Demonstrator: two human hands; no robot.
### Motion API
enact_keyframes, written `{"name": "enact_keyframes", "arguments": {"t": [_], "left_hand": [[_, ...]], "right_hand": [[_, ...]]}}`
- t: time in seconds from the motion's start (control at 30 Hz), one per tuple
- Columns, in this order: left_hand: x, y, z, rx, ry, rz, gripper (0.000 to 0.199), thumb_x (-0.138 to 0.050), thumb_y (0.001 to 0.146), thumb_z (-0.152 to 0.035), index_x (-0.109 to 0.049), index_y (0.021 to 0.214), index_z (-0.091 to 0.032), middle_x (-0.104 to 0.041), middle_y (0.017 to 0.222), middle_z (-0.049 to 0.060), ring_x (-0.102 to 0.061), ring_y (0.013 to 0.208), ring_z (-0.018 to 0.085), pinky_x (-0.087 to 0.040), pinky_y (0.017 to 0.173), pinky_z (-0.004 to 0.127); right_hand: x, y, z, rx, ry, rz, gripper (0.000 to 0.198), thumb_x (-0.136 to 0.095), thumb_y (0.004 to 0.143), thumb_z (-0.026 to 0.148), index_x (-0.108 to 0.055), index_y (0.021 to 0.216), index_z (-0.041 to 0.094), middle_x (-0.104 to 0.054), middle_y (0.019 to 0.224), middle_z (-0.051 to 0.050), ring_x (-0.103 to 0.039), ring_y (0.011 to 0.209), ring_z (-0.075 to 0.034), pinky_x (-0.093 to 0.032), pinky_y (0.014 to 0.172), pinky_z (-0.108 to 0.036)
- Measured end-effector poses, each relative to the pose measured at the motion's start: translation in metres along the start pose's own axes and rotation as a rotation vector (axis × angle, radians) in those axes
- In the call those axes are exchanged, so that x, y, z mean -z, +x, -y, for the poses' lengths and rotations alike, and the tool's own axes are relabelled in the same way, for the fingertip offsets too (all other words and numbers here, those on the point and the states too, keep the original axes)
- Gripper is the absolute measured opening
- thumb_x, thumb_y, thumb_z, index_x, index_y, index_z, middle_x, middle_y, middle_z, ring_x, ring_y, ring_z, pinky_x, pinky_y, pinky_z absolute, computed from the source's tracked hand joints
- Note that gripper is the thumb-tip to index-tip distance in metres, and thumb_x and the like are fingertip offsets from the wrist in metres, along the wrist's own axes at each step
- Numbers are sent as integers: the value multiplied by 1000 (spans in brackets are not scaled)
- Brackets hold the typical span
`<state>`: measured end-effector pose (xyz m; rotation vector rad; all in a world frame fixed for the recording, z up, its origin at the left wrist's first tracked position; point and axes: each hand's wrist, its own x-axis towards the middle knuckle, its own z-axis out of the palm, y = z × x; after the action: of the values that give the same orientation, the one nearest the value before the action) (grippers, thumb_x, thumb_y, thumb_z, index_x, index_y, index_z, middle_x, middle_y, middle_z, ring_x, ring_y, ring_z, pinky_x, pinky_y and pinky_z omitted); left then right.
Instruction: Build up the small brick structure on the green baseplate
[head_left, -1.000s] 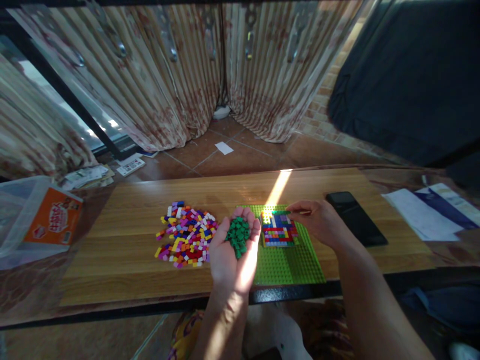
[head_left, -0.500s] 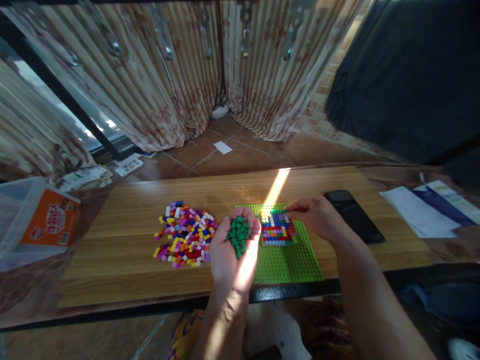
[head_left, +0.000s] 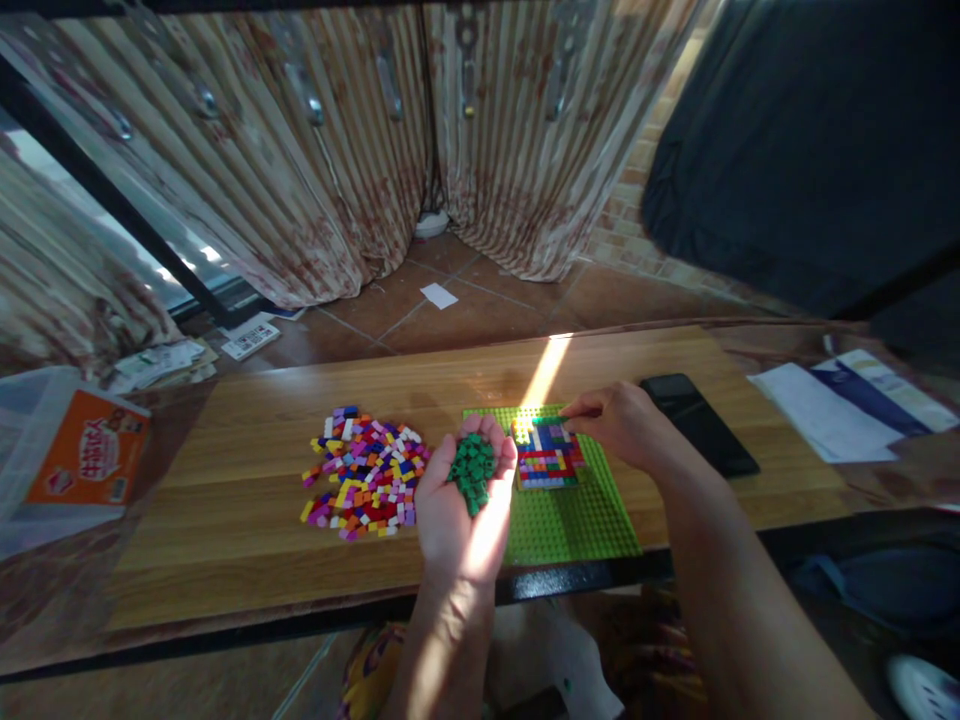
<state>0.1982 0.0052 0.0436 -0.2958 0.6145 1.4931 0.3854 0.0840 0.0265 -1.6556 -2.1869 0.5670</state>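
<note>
My left hand (head_left: 457, 520) is cupped palm up, its fingers curled around a heap of small green toy bricks (head_left: 472, 472). To the right of it lies a bright green studded baseplate (head_left: 570, 525). A rectangle of many-coloured bricks (head_left: 551, 465) covers part of that plate, with a row of green along its far edge. My right hand (head_left: 619, 420) reaches in from the right, thumb and fingers pinched at the far right corner of this rectangle. Whatever sits between those fingertips is too small to make out.
Loose mixed bricks (head_left: 367, 475) lie in a pile left of my left hand on the wooden table (head_left: 225, 500). A black phone (head_left: 697, 422) lies beyond my right hand. Papers (head_left: 832, 405) are at the far right, and a clear plastic box (head_left: 45, 440) with an orange label stands at the left.
The whole view has shifted slightly as the head moved. Both hands keep nearly the same pose and place over the table.
</note>
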Motion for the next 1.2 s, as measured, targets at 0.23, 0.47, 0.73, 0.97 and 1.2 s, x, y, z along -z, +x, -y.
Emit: {"name": "enact_keyframes", "arguments": {"t": [0.23, 0.47, 0.73, 0.97, 1.2], "left_hand": [[0, 1, 1, -6, 11, 16, 23, -44, 87, -20, -64, 83, -10, -64, 83, 8, -63, 78, 14, -52, 75, 29], [0, 1, 1, -6, 20, 16, 23, -44, 87, -21, -64, 83, -10, -63, 83, 8, -62, 79, 14, -53, 76, 30], [-1, -1, 2, -12, 41, 7, 24, -43, 88, -20, -64, 83, -10, -62, 83, 8, -62, 79, 14, -53, 75, 30], [-4, -3, 1, -4, 37, -14, 22, -45, 87, -20, -64, 81, -10, -64, 83, 9, -63, 80, 14, -53, 76, 29], [-8, -7, 1, 38, 59, -18, 27, -45, 88, -26, -67, 86, -10, -66, 101, 13, -64, 86, 17, -52, 80, 32]], "right_hand": [[0, -1, 3, -30, -39, -4, 13, -65, 71, 19, -77, 75, 19, -74, 72, -6, -67, 66, -17, -48, 62, -28], [2, 2, 5, -34, -82, 19, 11, -66, 70, 20, -76, 73, 19, -74, 70, -6, -66, 64, -17, -47, 61, -28], [1, 6, 14, -58, -94, 32, 13, -65, 68, 16, -77, 74, 17, -74, 73, -8, -68, 68, -18, -48, 63, -27], [0, -2, 5, -24, 89, 34, 15, -65, 70, 21, -75, 81, 19, -74, 77, -5, -67, 67, -17, -50, 62, -27], [11, -18, 25, -72, 297, -232, 17, -61, 77, 28, -74, 87, 22, -75, 82, -4, -69, 77, -20, -54, 70, -32]]}}
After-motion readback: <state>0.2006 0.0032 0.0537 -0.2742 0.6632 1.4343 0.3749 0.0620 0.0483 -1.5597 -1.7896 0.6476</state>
